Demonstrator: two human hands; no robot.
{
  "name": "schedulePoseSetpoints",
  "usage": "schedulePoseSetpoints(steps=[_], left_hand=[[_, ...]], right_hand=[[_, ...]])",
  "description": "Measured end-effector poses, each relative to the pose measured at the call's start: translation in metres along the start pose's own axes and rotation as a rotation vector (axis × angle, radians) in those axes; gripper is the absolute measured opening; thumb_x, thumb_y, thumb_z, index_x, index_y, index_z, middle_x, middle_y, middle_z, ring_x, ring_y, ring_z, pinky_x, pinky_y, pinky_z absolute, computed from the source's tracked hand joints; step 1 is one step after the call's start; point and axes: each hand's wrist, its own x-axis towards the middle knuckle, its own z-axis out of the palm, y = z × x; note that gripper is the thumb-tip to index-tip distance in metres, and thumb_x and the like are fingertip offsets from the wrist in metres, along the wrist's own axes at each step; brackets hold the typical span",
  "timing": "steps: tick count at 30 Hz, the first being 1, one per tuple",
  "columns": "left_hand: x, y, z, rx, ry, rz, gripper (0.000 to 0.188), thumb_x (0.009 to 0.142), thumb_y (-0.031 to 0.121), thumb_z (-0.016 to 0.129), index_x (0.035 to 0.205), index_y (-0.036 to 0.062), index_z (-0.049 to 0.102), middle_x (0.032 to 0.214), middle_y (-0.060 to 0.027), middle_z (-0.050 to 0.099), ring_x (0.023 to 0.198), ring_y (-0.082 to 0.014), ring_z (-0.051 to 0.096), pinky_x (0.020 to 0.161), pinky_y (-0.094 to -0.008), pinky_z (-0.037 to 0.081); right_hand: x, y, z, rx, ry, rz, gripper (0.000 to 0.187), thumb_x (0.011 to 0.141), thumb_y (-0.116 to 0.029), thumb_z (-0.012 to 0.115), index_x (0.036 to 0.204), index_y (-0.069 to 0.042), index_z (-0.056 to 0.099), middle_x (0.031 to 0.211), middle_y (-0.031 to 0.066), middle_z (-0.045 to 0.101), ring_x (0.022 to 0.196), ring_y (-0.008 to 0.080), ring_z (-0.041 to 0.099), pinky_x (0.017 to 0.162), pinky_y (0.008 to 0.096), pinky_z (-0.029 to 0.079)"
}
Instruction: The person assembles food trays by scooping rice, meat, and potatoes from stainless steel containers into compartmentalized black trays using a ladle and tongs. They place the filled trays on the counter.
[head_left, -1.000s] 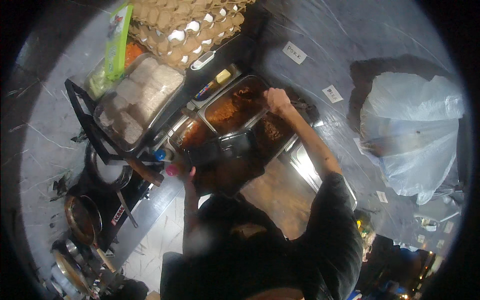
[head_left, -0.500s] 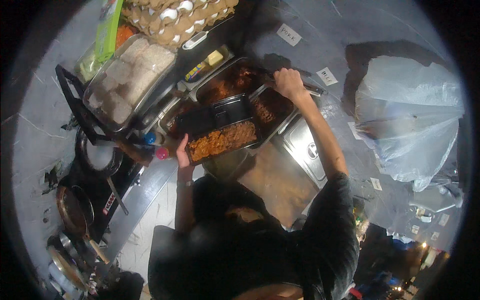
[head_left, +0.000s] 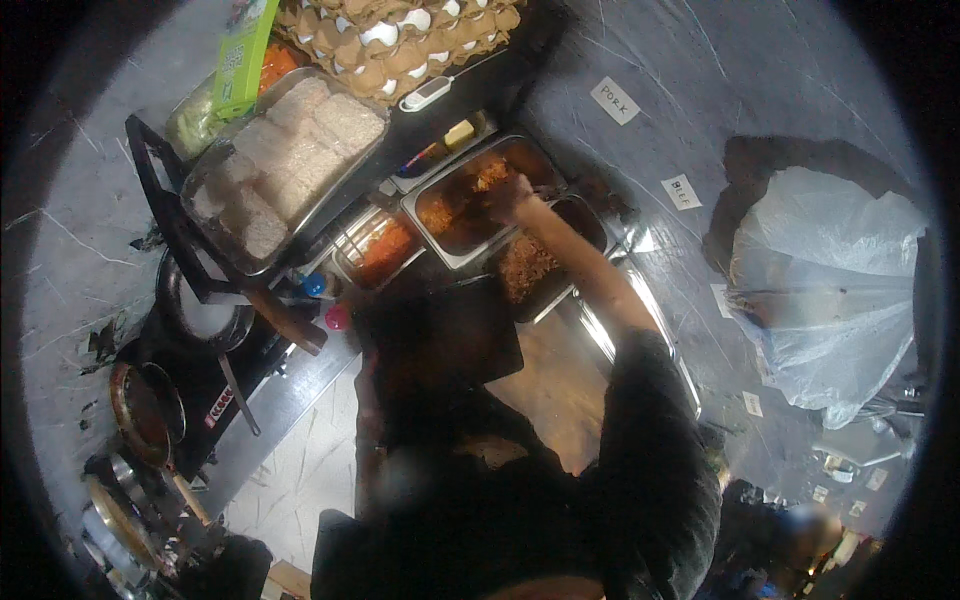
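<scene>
This is a food-stall or commercial cooking station. Rectangular steel pans of cooked orange-brown food [head_left: 470, 205] sit at the frame's centre, a large steel tray of pale noodle blocks [head_left: 285, 160] and stacked cardboard egg trays [head_left: 400, 40] fill the upper left. Round dark frying pans [head_left: 145, 405] on a black burner occupy the lower left.

One camera sits on the person's head and looks straight down from high up. The metal food pans [head_left: 480, 200] lie far below, near the middle. The round picture bends and goes dark at its edges.
</scene>
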Motion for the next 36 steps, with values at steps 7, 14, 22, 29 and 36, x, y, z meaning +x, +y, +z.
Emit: schedulePoseSetpoints(steps=[7,14,22,29,36], left_hand=[[-0.001,0.002,-0.002,-0.005,-0.003,-0.036,0.050,0.100,0.039,0.067,0.138,0.0062,0.061,0.116,-0.0082,0.071,0.102,-0.0205,0.069,0.090,-0.0357,0.058],[0.026,0.010,0.007,-0.012,-0.037,0.173,0.045,0.104,0.033,0.064,0.135,0.0020,0.063,0.118,-0.0102,0.072,0.106,-0.0235,0.071,0.092,-0.0382,0.058],[0.045,0.016,0.017,-0.027,-0.086,0.320,0.048,0.106,0.035,0.059,0.140,0.0013,0.060,0.128,-0.0136,0.070,0.114,-0.0275,0.070,0.100,-0.0422,0.056],[0.058,0.026,0.057,-0.105,-0.389,0.186,0.044,0.108,0.034,0.056,0.137,0.0020,0.062,0.128,-0.0114,0.071,0.116,-0.0278,0.070,0.102,-0.0437,0.055],[0.084,0.039,0.122,0.021,-0.281,0.107,0.046,0.106,0.041,0.058,0.134,0.0050,0.064,0.128,-0.0106,0.072,0.111,-0.0277,0.072,0.098,-0.0440,0.059]], right_hand=[[0.029,-0.032,0.024,0.055,-0.019,0.033,0.030,0.103,-0.026,0.052,0.118,-0.015,0.076,0.115,0.0057,0.077,0.108,0.0262,0.074,0.082,0.0453,0.059],[0.025,-0.004,0.051,0.276,0.088,0.076,0.029,0.098,-0.028,0.058,0.105,-0.008,0.077,0.101,0.0170,0.077,0.093,0.0364,0.076,0.081,0.0471,0.060],[-0.050,0.058,0.026,0.441,0.219,0.030,0.041,0.093,-0.045,0.070,0.094,-0.004,0.073,0.099,0.0252,0.073,0.102,0.0445,0.069,0.088,0.0524,0.054],[-0.135,0.080,-0.047,0.396,0.397,0.143,0.040,0.101,-0.041,0.065,0.105,-0.003,0.078,0.082,0.0293,0.069,0.085,0.0477,0.068,0.077,0.0541,0.056],[-0.214,0.091,-0.106,0.442,0.621,0.164,0.042,0.100,-0.042,0.066,0.111,-0.004,0.078,0.089,0.0282,0.072,0.090,0.0476,0.070,0.081,0.0544,0.057]])
